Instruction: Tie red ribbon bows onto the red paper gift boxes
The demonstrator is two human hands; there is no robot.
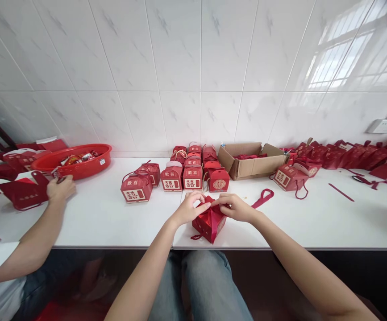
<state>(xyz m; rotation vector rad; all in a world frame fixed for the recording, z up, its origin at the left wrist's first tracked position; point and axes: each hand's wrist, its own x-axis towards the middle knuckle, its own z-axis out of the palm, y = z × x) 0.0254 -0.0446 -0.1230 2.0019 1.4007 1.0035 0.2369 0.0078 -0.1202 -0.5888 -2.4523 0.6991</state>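
Note:
A small red gift box (208,225) stands at the table's front edge, straight before me. A dark red ribbon (214,225) lies over its top and hangs down the near side. My left hand (192,207) is closed at the box's top, thumb and fingers pinching the ribbon there. From the other side my right hand (236,207) pinches at the same spot, its fingertips close to my left thumb. The exact point of grip is partly hidden by the fingers. A loose loop of red ribbon (264,197) lies on the table right of the box.
Several finished-looking red boxes (192,177) stand behind mine. An open cardboard box (251,167) holds red pieces. More red boxes (287,177) and ribbons are at right. On the left, a co-worker's hand (60,189) is near a red basin (86,167) of wrapped sweets.

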